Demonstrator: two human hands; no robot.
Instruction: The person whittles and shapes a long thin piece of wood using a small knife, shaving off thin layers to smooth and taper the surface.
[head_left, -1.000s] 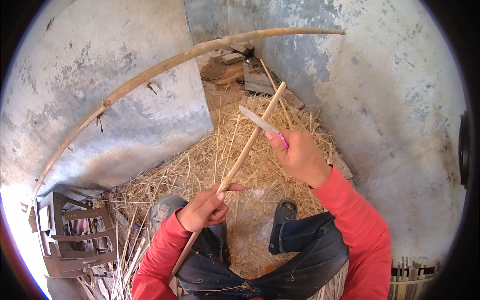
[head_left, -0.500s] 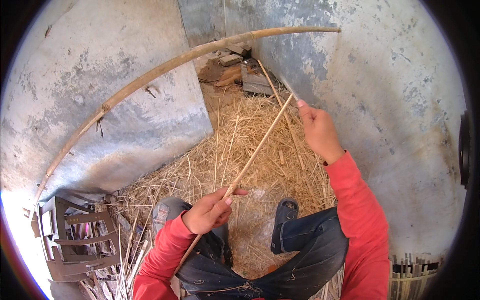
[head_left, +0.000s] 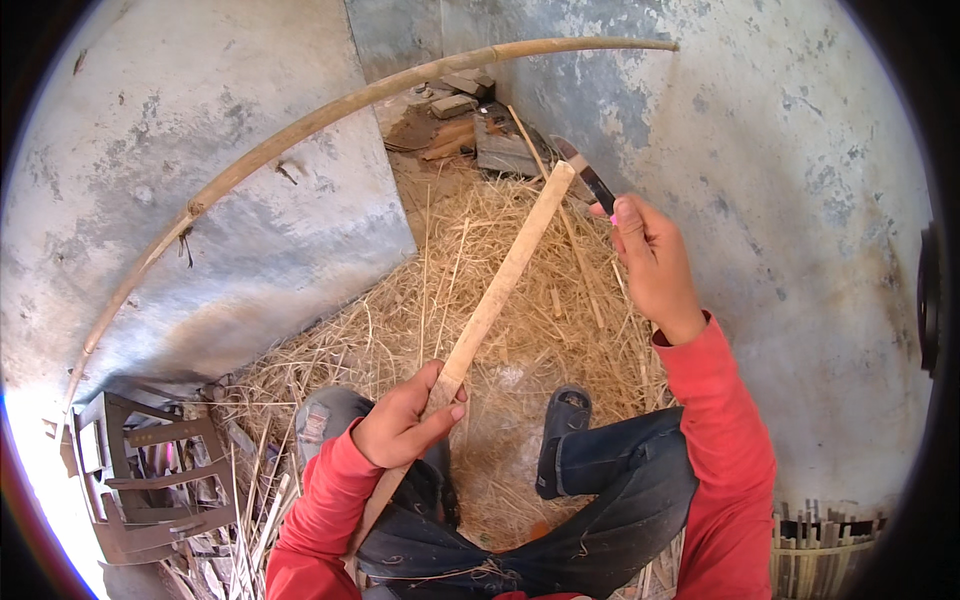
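Observation:
A flat, pale bamboo strip [head_left: 505,285] slants up and away from my lap, its broad face turned toward me. My left hand [head_left: 408,418] is closed around its lower part, and the lower end runs down beside my left forearm. My right hand [head_left: 657,262] grips a knife [head_left: 592,182], its narrow blade pointing up and left. The blade lies close to the far end of the strip; whether they touch I cannot tell. A bit of pink shows at the knife by my right fingers.
Straw-like shavings [head_left: 500,235] cover the floor around my feet. A long bent bamboo pole [head_left: 330,112] arches across the left and far side. A dark slatted frame [head_left: 165,480] stands at left, a bamboo basket [head_left: 822,555] at lower right. Bricks [head_left: 455,105] lie in the far corner between walls.
The bamboo strip has turned from its narrow edge to its broad face. My right hand has moved slightly right and nearer, and the knife has tilted so its dark side shows.

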